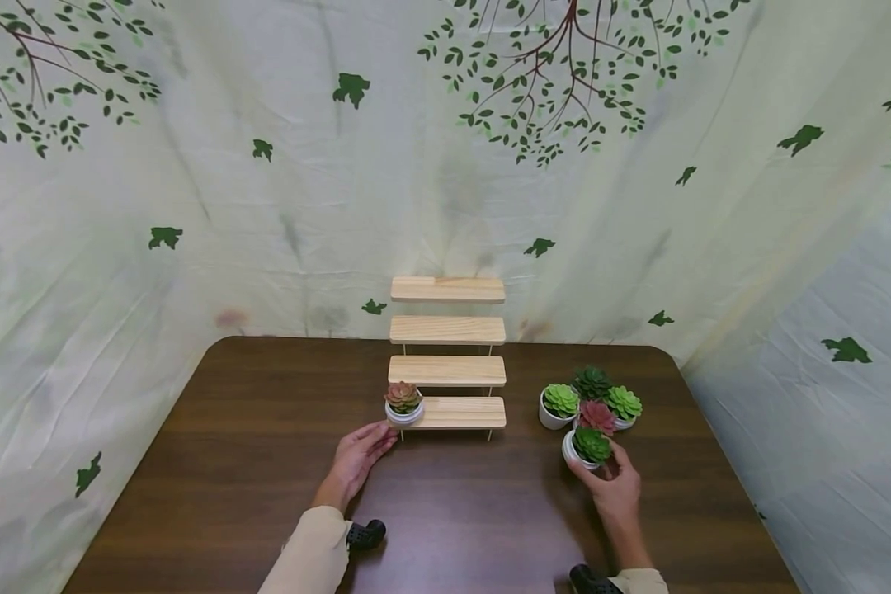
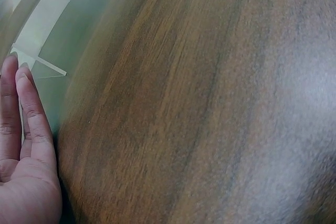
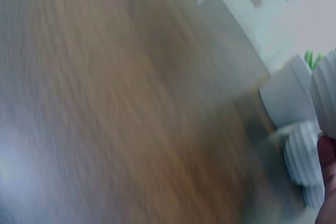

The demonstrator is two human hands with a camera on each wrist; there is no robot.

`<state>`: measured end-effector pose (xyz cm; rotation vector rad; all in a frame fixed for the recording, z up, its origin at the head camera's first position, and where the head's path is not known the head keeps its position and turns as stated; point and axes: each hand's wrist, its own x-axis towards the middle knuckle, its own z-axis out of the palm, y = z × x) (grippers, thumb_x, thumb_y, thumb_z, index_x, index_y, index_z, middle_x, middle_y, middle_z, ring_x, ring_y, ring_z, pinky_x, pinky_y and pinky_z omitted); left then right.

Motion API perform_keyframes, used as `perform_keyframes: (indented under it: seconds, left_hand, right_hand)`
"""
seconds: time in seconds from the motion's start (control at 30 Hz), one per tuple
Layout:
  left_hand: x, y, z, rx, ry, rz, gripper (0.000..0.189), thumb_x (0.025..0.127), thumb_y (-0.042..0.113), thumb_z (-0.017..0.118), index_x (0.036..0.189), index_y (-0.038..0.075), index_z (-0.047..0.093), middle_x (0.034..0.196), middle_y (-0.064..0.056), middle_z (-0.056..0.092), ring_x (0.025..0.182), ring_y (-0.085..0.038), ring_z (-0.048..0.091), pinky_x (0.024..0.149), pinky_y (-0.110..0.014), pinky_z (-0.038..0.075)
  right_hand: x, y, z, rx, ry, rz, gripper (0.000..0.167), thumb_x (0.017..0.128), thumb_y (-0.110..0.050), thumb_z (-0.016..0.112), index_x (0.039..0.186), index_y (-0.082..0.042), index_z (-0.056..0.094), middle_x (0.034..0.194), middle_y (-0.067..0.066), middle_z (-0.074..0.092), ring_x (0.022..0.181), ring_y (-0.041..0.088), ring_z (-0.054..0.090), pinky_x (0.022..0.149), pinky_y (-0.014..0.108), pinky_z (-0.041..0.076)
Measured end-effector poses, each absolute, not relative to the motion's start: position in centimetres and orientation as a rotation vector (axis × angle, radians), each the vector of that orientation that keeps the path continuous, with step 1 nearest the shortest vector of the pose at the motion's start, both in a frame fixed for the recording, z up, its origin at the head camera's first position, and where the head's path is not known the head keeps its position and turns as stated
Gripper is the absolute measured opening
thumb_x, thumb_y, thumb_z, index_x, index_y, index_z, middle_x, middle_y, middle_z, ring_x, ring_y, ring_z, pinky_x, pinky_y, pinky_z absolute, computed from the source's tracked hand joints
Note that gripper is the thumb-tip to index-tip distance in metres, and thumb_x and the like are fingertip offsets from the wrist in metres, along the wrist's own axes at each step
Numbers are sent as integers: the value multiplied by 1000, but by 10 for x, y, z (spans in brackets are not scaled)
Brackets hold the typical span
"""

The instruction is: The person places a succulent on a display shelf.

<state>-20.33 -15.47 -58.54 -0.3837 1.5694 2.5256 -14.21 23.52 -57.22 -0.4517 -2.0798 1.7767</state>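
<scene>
A wooden tiered shelf (image 1: 460, 412) stands at the back middle of the table. On the left end of its lowest board sits a reddish-brown artificial succulent (image 1: 403, 398) in a white pot. My left hand (image 1: 358, 458) is beside that pot and the board's front left corner; its fingers look straight in the left wrist view. With my right hand (image 1: 618, 491) I grip the white ribbed pot (image 3: 325, 95) of a green succulent (image 1: 591, 444), thumb on its side. This pot is in front of the other potted succulents and overlaps them in the head view.
Behind the held pot cluster a light green succulent (image 1: 560, 400), a dark green one (image 1: 591, 383), another light green one (image 1: 625, 403) and a red one (image 1: 597, 417). The brown table (image 1: 282, 412) meets a leaf-printed curtain (image 1: 304, 206) at its back edge.
</scene>
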Motion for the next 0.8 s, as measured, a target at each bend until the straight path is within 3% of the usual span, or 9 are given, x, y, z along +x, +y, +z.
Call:
perform_keyframes:
  seconds: [0.13, 0.37, 0.5, 0.63, 0.73, 0.8]
  left_hand:
    - [-203, -153, -583, -427, 1559, 2523, 15, 96, 2, 57, 93, 5, 71, 83, -4, 71, 82, -14, 69, 80, -26, 56]
    - [-203, -153, -583, -440, 1576, 2517, 12, 95, 1, 58, 94, 3, 70, 83, -5, 71, 82, -15, 69, 79, -26, 57]
    - [-203, -153, -583, -437, 1579, 2509, 11, 94, 2, 59, 98, 0, 69, 85, -6, 71, 83, -16, 69, 81, -28, 57]
    - [-205, -153, -583, -440, 1581, 2508, 12, 94, 3, 60, 100, -1, 69, 85, -6, 71, 83, -16, 69, 81, -28, 57]
    - [-204, -153, -583, -438, 1587, 2505, 11, 94, 3, 60, 99, -1, 69, 85, -5, 71, 83, -15, 69, 81, -28, 57]
    - [-203, -154, -583, -439, 1587, 2498, 11, 94, 3, 60, 98, 1, 70, 85, -5, 71, 83, -15, 69, 81, -28, 57]
  right_hand:
    - [-145, 221, -566, -380, -2082, 1822, 61, 69, 8, 81, 125, 4, 55, 109, -13, 56, 99, -6, 54, 85, 6, 43]
    - [-155, 198, -560, -289, -2145, 1839, 65, 69, 6, 82, 128, 5, 53, 123, 12, 56, 104, -4, 52, 89, 6, 40]
    - [-163, 185, -559, -241, -2209, 1833, 66, 69, 3, 83, 128, 4, 54, 127, 19, 56, 112, 9, 54, 92, 8, 40]
    - [-172, 171, -557, -175, -2242, 1833, 68, 68, 0, 84, 128, 4, 53, 128, 22, 56, 119, 29, 53, 102, 29, 43]
    - [-178, 161, -554, -139, -2259, 1840, 67, 69, -2, 85, 128, 5, 53, 128, 23, 55, 120, 35, 53, 106, 46, 40]
    - [-180, 154, -549, -122, -2268, 1844, 66, 70, -2, 85, 127, 4, 54, 127, 23, 56, 119, 35, 54, 106, 49, 39]
